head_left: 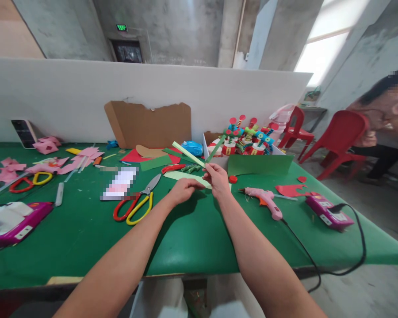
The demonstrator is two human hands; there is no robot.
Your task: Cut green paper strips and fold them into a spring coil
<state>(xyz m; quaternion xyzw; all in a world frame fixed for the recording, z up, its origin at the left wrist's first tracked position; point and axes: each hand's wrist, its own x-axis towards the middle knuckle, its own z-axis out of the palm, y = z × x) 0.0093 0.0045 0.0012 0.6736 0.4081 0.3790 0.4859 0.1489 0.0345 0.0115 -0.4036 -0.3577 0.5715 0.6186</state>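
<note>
My right hand is closed, pinching a light green paper strip and a darker green paper strip that meet at its fingertips and spread apart upward. Just to its left, my left hand hovers low over the table, fingers stretched toward the right hand with nothing visible in them. Behind the hands lies a pale green sheet of paper, partly hidden. Folded green paper springs and a red-handled pair of scissors lie just beyond. Larger scissors with red and yellow handles rest left of my left hand.
A pink glue gun lies on the right, its cord leading off the table edge near a purple power strip. A box of colourful paper figures stands behind. Pink paper scraps cover the left. A person sits far right.
</note>
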